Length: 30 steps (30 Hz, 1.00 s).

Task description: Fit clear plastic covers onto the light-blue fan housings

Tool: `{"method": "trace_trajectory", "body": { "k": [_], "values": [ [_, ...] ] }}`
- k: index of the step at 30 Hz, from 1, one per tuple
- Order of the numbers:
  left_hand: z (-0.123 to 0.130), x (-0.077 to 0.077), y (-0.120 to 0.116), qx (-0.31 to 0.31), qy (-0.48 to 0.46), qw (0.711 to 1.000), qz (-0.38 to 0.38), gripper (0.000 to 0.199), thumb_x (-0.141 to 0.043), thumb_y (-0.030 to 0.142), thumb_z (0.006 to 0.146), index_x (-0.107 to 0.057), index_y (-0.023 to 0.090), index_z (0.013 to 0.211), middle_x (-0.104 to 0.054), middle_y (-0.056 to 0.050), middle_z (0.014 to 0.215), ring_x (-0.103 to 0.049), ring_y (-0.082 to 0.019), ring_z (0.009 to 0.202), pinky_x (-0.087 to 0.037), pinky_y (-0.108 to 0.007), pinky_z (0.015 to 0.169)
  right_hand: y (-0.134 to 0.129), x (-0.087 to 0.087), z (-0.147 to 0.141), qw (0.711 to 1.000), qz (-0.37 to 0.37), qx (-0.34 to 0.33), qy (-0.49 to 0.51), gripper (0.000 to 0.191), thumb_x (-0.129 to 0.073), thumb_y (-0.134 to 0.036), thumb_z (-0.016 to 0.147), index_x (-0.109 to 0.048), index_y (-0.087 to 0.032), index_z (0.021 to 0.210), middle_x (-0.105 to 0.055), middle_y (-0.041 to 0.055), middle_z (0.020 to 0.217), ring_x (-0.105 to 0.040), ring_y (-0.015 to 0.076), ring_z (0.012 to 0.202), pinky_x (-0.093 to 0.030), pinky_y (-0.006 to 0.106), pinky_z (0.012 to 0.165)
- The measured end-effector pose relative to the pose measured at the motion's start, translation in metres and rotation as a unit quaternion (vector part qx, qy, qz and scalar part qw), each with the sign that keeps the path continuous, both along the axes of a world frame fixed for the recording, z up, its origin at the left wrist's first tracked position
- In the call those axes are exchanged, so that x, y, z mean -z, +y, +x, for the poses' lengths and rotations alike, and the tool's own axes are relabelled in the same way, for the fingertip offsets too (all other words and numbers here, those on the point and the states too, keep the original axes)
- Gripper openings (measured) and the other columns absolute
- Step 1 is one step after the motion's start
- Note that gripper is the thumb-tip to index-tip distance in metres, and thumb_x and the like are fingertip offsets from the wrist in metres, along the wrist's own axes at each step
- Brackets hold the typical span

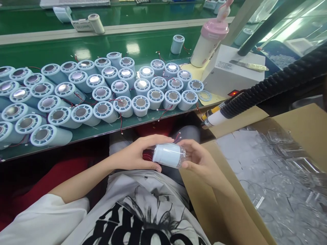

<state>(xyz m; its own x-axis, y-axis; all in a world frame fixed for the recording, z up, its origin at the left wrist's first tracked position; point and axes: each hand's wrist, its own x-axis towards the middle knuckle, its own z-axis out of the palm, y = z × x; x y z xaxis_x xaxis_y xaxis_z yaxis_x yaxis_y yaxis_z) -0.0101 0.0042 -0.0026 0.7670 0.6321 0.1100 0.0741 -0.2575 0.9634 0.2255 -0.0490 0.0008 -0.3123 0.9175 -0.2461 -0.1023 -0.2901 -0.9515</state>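
Above my lap, a light-blue cylinder (167, 154) lies on its side with a clear plastic cup (183, 157) around its right part. My left hand (139, 153) curves around the cylinder's left end, thumb below and fingers above. At the other end, my right hand (195, 157) holds the clear cup between thumb and fingers. Thin red and dark wires (177, 136) stick up behind the cylinder. Many similar blue cylinders (140, 105) stand in rows on the green bench, their round metal centres facing up.
A cardboard box (204, 190) of clear plastic cups (276, 190) is at my right. On the green bench (143, 51) stand a pink-lidded bottle (211, 37), a white device (224, 73) with a cutter (250, 65) on top, and a tape dispenser (84, 25). A black corrugated hose (276, 78) crosses the right side.
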Motion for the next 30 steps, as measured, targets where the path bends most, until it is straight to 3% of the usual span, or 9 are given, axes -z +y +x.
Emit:
{"method": "trace_trajectory", "body": {
  "k": [10,17,23,25,27,29,30],
  "values": [
    [-0.001,-0.002,0.001,0.007,0.012,1.000,0.028,0.075,-0.080,0.024,0.070,-0.048,0.026,0.138,-0.051,-0.012,0.142,-0.047,-0.028,0.132,-0.041,-0.042,0.108,0.004,0.003,-0.008,0.993,-0.106,0.032,0.045,0.049,-0.077,-0.056,0.066,-0.056,-0.021,0.093,-0.064,-0.0012,0.074,-0.063,0.0127,0.058,-0.056,0.025,0.052],
    [-0.001,-0.001,0.003,0.022,-0.012,0.998,0.061,0.075,-0.079,0.020,0.071,-0.047,0.031,0.138,-0.048,-0.010,0.145,-0.047,-0.028,0.132,-0.038,-0.043,0.110,0.002,0.007,-0.014,0.978,-0.196,0.011,0.068,0.055,-0.065,-0.070,0.069,-0.050,-0.020,0.087,-0.064,-0.0017,0.057,-0.064,0.0136,0.045,-0.049,0.019,0.040],
    [0.002,-0.002,-0.001,0.000,-0.013,1.000,0.026,0.063,-0.078,0.022,0.072,-0.055,0.029,0.130,-0.053,-0.011,0.136,-0.051,-0.028,0.126,-0.045,-0.042,0.104,0.002,0.002,-0.020,0.968,-0.240,-0.052,0.057,0.063,-0.041,-0.078,0.078,-0.055,-0.017,0.072,-0.062,0.0038,0.052,-0.054,0.0103,0.035,-0.038,0.017,0.030],
    [0.003,-0.005,-0.005,-0.019,-0.011,0.999,-0.027,0.061,-0.077,0.023,0.073,-0.055,0.027,0.129,-0.054,-0.011,0.133,-0.052,-0.027,0.124,-0.049,-0.038,0.099,-0.001,0.004,-0.019,0.977,-0.202,-0.054,0.037,0.069,-0.033,-0.082,0.079,-0.056,-0.017,0.074,-0.061,0.0034,0.052,-0.052,0.0105,0.033,-0.037,0.018,0.028],
    [0.004,-0.009,-0.009,-0.037,-0.001,0.993,-0.108,0.059,-0.075,0.025,0.075,-0.053,0.026,0.130,-0.053,-0.010,0.132,-0.055,-0.026,0.120,-0.053,-0.035,0.093,-0.005,0.007,-0.016,0.996,-0.087,-0.011,-0.006,0.068,-0.039,-0.081,0.078,-0.058,-0.018,0.095,-0.068,0.0062,0.070,-0.062,0.0148,0.046,-0.048,0.022,0.036],
    [0.004,-0.013,-0.011,-0.049,0.007,0.981,-0.186,0.060,-0.073,0.028,0.077,-0.050,0.026,0.132,-0.054,-0.010,0.129,-0.059,-0.024,0.112,-0.055,-0.033,0.087,-0.009,0.008,-0.010,0.992,0.093,0.030,-0.076,0.064,-0.059,-0.068,0.077,-0.052,-0.022,0.120,-0.067,0.0132,0.113,-0.071,0.0230,0.086,-0.061,0.032,0.065],
    [0.005,-0.015,-0.012,-0.051,0.008,0.975,-0.215,0.061,-0.073,0.030,0.078,-0.048,0.025,0.133,-0.057,-0.010,0.125,-0.061,-0.023,0.107,-0.056,-0.032,0.084,-0.010,0.008,-0.007,0.975,0.188,0.033,-0.115,0.060,-0.068,-0.056,0.078,-0.049,-0.027,0.127,-0.057,0.0127,0.132,-0.065,0.0257,0.108,-0.059,0.038,0.084]
  ]
}}
